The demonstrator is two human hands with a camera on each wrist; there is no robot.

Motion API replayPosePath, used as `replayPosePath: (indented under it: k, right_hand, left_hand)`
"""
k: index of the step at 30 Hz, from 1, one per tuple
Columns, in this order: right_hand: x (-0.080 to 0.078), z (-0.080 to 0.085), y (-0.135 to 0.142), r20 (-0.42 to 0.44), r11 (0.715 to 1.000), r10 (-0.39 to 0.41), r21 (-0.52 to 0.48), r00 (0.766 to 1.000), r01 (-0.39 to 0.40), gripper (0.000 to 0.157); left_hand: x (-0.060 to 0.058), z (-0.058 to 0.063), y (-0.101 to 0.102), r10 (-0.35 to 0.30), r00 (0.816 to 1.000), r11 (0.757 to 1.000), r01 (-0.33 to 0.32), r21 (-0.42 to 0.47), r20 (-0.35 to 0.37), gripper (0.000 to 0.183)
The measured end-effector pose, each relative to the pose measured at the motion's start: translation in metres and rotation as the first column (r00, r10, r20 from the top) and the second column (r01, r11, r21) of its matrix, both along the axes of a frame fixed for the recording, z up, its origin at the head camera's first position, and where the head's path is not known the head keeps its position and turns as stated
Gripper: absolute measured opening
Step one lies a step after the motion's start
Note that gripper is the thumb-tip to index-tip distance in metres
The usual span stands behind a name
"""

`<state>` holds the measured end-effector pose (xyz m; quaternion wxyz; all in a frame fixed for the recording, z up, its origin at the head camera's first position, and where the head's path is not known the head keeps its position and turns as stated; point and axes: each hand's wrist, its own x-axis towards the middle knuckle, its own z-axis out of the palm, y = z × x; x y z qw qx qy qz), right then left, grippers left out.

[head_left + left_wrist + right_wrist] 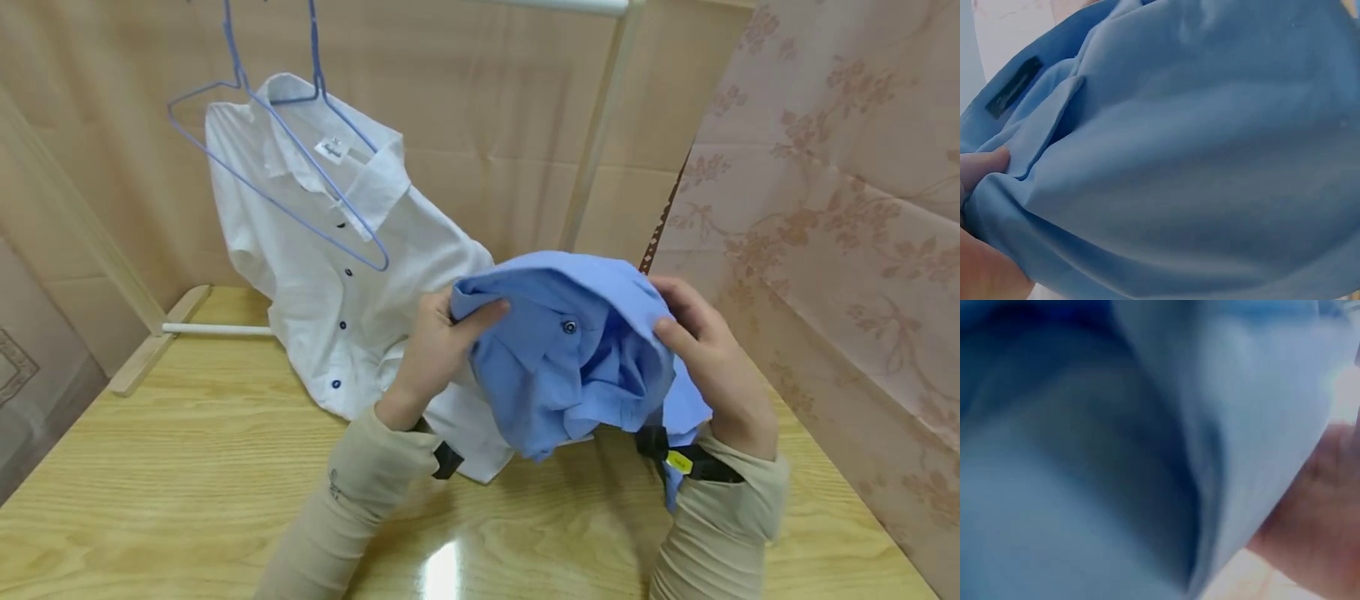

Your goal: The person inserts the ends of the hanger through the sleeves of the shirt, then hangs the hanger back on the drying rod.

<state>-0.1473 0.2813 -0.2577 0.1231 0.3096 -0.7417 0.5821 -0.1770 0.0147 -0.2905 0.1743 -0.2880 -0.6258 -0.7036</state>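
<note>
A blue shirt [517, 358], bunched up with a dark button [569, 327] facing the head camera, is held above the table between both hands. My left hand [431, 350] pinches its left edge, thumb on top of the cloth. At the right edge, my right hand [716, 375] grips the fabric between thumb and fingers. The left wrist view shows a dark label [1015, 87] inside the blue cloth, near the pinching fingers. In the right wrist view the shirt [1260, 412] is blurred and hides the fingertips.
Behind and to the left, a white shirt [300, 250] with dark buttons hangs on a blue hanger. Another blue hanger [217, 158] hangs in front of it. A rack with a wooden foot [161, 342] stands on the wooden table [187, 467]. Floral curtain [847, 250] borders the right side.
</note>
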Motion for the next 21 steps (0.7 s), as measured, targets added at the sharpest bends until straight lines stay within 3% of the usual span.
replayPosePath:
  k: [3,6,8,11,15,21]
  right_hand:
    - [-0.003,-0.005,0.007,0.058,0.984,0.139,0.108,0.989,-0.145,0.057]
    - [-0.006,-0.009,0.015,0.148,0.934,0.212,0.261,0.966,-0.245,0.091]
    - [-0.007,-0.011,0.017,0.217,0.885,0.192,0.382,0.957,-0.264,0.105]
    - [-0.011,-0.014,0.013,0.254,0.818,0.089,0.533,0.963,-0.216,0.113]
    - [-0.021,-0.020,0.003,0.269,0.787,-0.023,0.599,0.963,-0.148,0.095]
    - [-0.027,-0.020,-0.011,0.248,0.799,-0.115,0.598,0.962,-0.059,0.044]
  left_hand:
    - [0.006,0.007,-0.008,-0.017,1.000,1.000,0.017,0.007,0.005,0.018]
    - [0.011,0.013,-0.015,0.012,0.999,1.000,-0.012,-0.004,0.030,0.017]
    - [0.014,0.016,-0.019,0.049,0.998,0.999,-0.049,-0.006,0.035,0.018]
    - [0.018,0.020,-0.026,0.115,0.993,0.993,-0.115,-0.001,-0.008,0.016]
    - [0.022,0.025,-0.032,0.202,0.975,0.979,-0.201,0.020,-0.095,0.014]
    - [0.033,0.031,-0.035,0.250,0.959,0.968,-0.245,0.052,-0.132,0.016]
